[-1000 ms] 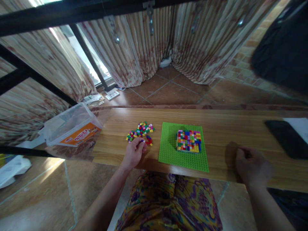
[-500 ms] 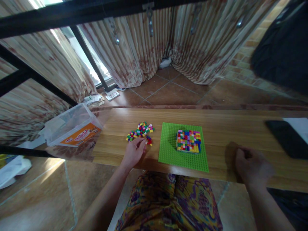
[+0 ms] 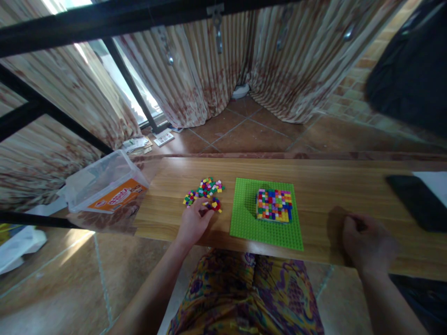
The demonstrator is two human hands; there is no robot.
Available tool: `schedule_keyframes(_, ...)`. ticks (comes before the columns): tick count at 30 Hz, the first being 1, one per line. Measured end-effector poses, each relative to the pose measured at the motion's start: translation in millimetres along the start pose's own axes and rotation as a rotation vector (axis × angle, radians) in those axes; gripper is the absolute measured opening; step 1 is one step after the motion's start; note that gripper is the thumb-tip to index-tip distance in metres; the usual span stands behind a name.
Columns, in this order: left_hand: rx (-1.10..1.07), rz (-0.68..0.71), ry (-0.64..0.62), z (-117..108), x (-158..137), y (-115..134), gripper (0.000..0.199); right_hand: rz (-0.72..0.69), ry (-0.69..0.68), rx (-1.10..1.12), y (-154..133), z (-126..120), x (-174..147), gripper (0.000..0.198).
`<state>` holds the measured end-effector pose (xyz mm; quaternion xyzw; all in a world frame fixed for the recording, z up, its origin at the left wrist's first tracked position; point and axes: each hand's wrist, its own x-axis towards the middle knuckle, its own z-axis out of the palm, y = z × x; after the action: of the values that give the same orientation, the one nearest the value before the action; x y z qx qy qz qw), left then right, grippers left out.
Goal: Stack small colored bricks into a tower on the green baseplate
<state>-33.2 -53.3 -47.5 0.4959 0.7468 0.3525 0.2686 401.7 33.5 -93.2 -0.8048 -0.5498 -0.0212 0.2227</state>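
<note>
Small coloured building bricks [image 3: 208,187] lie in a loose pile on the left part of the wooden table. My left hand [image 3: 194,222] is at the near edge of this pile, its thumb and forefinger apart beside several red and yellow bricks. Right of the pile lies a green studded baseplate [image 3: 244,228]. On it stands a low block of multicoloured bricks [image 3: 274,204], right of the plate's middle. My right hand [image 3: 368,239] rests on the table to the right of the plate, curled into a loose fist. It is slightly blurred, and no object shows in it.
A clear plastic box [image 3: 108,181] with an orange label stands beyond the table's left end. At the right lie a dark phone-like slab [image 3: 419,202] and white paper [image 3: 433,181]. A black metal frame [image 3: 139,18] crosses above, with curtains [image 3: 195,74] behind.
The fingers of my left hand have parted from a pinch, and the light brick at their tips no longer shows there. My right hand has stayed in place.
</note>
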Motion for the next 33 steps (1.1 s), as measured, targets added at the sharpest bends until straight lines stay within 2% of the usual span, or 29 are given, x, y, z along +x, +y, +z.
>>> schedule_keyframes(3, 0.042, -0.01, 0.081, -9, 0, -5, 0.027, 0.002, -0.006, 0.0, -1, -1, -1, 0.042)
schedule_keyframes(6, 0.132, 0.01, 0.112, -17, 2, -6, 0.019, -0.004, -0.001, -0.016, -2, -2, -1, 0.044)
schedule_keyframes(11, 0.251, 0.059, 0.09, -16, 4, 1, 0.018, -0.006, -0.006, -0.025, 0, 0, -1, 0.044)
schedule_keyframes(20, 0.302, 0.088, 0.02, -8, 0, 3, 0.011, -0.001, -0.004, -0.02, 1, 1, -1, 0.043)
schedule_keyframes(33, 0.317, 0.122, 0.026, -5, -2, -1, 0.006, 0.021, -0.014, -0.011, -4, -2, -1, 0.047)
